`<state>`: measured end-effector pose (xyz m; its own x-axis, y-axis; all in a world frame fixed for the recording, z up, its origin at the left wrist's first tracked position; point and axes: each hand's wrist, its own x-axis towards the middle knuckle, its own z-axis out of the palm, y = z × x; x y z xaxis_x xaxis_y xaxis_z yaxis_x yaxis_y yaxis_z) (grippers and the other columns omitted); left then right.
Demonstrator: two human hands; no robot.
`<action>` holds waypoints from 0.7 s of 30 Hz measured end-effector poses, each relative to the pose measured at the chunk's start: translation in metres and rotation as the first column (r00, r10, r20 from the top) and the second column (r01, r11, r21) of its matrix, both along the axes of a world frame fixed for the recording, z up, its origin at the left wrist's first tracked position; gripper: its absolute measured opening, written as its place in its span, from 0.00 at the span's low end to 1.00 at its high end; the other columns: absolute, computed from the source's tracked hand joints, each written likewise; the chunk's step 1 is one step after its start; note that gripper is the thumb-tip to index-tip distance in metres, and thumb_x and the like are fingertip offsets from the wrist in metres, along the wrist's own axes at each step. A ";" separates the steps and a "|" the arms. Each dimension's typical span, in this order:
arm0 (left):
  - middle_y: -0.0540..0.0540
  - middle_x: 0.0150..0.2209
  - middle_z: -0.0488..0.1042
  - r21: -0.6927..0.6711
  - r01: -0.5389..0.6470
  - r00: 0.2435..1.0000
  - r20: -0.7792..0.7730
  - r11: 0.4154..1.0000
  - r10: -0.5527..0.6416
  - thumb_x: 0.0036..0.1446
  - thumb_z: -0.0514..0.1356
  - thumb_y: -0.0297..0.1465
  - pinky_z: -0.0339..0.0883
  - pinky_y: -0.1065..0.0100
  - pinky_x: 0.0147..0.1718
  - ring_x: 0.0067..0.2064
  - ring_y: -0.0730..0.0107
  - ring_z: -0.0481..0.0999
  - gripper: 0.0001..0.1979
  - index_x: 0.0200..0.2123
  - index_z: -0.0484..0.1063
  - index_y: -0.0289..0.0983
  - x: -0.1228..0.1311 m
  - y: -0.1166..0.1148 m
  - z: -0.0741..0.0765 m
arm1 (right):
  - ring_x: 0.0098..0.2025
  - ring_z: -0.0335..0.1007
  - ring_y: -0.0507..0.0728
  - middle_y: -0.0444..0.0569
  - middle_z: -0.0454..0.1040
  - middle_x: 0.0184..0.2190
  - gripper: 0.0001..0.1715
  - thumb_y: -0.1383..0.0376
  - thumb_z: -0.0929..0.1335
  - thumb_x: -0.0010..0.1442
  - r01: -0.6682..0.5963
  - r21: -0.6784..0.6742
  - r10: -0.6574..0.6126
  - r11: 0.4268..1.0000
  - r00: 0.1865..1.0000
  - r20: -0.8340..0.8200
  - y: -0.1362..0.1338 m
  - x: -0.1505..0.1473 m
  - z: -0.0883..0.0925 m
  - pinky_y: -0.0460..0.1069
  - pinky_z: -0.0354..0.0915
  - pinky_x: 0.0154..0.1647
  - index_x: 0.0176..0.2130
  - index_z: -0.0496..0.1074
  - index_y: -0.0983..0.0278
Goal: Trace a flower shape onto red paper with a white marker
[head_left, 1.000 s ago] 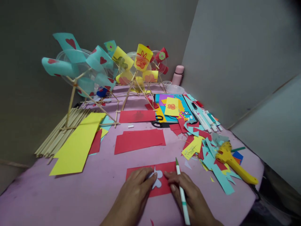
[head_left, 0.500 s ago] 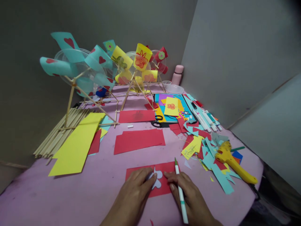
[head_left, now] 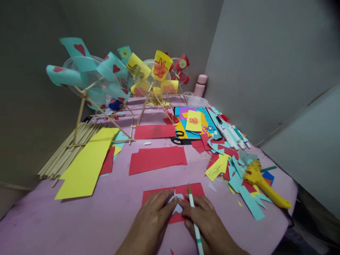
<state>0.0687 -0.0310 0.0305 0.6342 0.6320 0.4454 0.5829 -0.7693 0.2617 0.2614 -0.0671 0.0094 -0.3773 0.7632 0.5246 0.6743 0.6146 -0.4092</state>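
Note:
A red paper rectangle [head_left: 198, 190] lies on the table in front of me. On it rests a white paper cutout [head_left: 177, 208] with rounded lobes like a butterfly, partly covered by fingers. My left hand [head_left: 157, 209] holds the cutout down against the red paper, its thumb on the shape. In my right hand [head_left: 203, 216] is a green-tipped marker [head_left: 195, 223] with a white barrel, its tip pointing away from me. The right fingertips touch the cutout's right side, close to the left thumb. The marker tip is not drawing on the cutout's edge.
Behind lie red paper strips [head_left: 158, 160], scissors [head_left: 177, 137] and a small white cap [head_left: 147, 143]. Paper pinwheels [head_left: 160, 71] on stick frames stand at the back. Yellow paper [head_left: 87, 163] and sticks [head_left: 66, 152] are left; a yellow glue gun [head_left: 265, 186], scraps [head_left: 248, 198] and markers [head_left: 228, 136] right.
My right hand has moved left, bringing its fingertips onto the cutout beside my left thumb. The marker has shifted left with it. My left hand stays nearly in place.

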 end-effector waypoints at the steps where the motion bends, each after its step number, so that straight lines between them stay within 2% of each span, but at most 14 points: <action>1: 0.42 0.45 0.75 -0.023 -0.010 1.000 0.001 1.000 0.010 0.66 0.45 0.29 0.74 0.63 0.38 0.43 0.64 0.75 0.16 0.49 0.69 0.39 -0.002 0.000 -0.001 | 0.43 0.74 0.61 0.50 0.80 0.36 0.22 0.74 0.61 0.60 0.010 0.007 -0.010 1.000 1.000 0.007 0.000 -0.002 -0.002 0.55 0.68 0.42 0.53 0.65 0.63; 4: 0.43 0.49 0.73 -0.105 -0.100 0.995 -0.010 0.989 0.100 0.64 0.50 0.28 0.72 0.63 0.45 0.48 0.65 0.74 0.16 0.53 0.66 0.40 -0.016 0.001 -0.004 | 0.40 0.74 0.62 0.48 0.80 0.33 0.22 0.75 0.59 0.62 0.061 0.004 -0.061 0.998 0.998 0.006 0.000 -0.005 -0.004 0.57 0.65 0.43 0.54 0.64 0.63; 6: 0.44 0.50 0.73 -0.111 -0.182 0.983 -0.015 0.977 0.182 0.63 0.51 0.29 0.71 0.63 0.47 0.50 0.65 0.73 0.17 0.54 0.65 0.41 -0.031 0.004 -0.005 | 0.40 0.74 0.62 0.50 0.81 0.35 0.20 0.74 0.58 0.64 0.051 0.007 -0.051 0.999 0.997 0.049 -0.001 -0.004 -0.003 0.58 0.64 0.42 0.54 0.64 0.64; 9: 0.44 0.49 0.74 -0.035 -0.282 0.960 -0.019 0.959 0.281 0.63 0.49 0.29 0.72 0.63 0.46 0.48 0.64 0.75 0.15 0.51 0.68 0.40 -0.052 0.004 -0.001 | 0.42 0.74 0.63 0.50 0.80 0.40 0.17 0.72 0.58 0.65 0.017 0.021 -0.020 1.000 0.992 0.125 -0.002 -0.001 0.001 0.58 0.63 0.42 0.52 0.64 0.64; 11: 0.42 0.49 0.74 0.046 -0.313 0.949 -0.030 0.949 0.315 0.63 0.48 0.30 0.72 0.63 0.45 0.48 0.63 0.75 0.16 0.51 0.69 0.38 -0.057 0.000 0.003 | 0.41 0.74 0.62 0.49 0.80 0.41 0.15 0.72 0.58 0.66 0.010 0.031 -0.014 0.999 0.991 0.137 -0.003 0.000 0.003 0.58 0.62 0.42 0.49 0.66 0.63; 14: 0.41 0.51 0.73 0.164 -0.245 0.963 -0.078 0.956 0.260 0.63 0.48 0.28 0.71 0.63 0.46 0.51 0.63 0.73 0.17 0.53 0.67 0.35 -0.045 -0.013 0.004 | 0.40 0.75 0.61 0.47 0.80 0.41 0.15 0.70 0.57 0.67 0.030 0.052 -0.036 0.998 0.994 0.107 -0.002 -0.002 0.003 0.57 0.62 0.42 0.49 0.67 0.63; 17: 0.43 0.50 0.74 0.305 -0.079 0.984 -0.127 0.949 0.123 0.64 0.46 0.26 0.70 0.66 0.46 0.51 0.66 0.73 0.17 0.53 0.67 0.33 -0.024 -0.024 -0.003 | 0.38 0.75 0.60 0.46 0.81 0.40 0.16 0.70 0.57 0.67 0.066 0.083 -0.072 0.994 0.995 0.074 -0.001 -0.005 0.002 0.56 0.63 0.41 0.50 0.67 0.61; 21: 0.47 0.49 0.75 0.332 -0.031 0.957 -0.262 0.943 0.124 0.65 0.46 0.27 0.68 0.68 0.44 0.50 0.68 0.73 0.16 0.51 0.69 0.35 -0.008 -0.027 -0.015 | 0.39 0.74 0.61 0.49 0.80 0.40 0.16 0.71 0.59 0.65 0.041 0.049 -0.043 0.998 0.997 0.056 -0.002 -0.002 0.002 0.55 0.66 0.41 0.50 0.67 0.62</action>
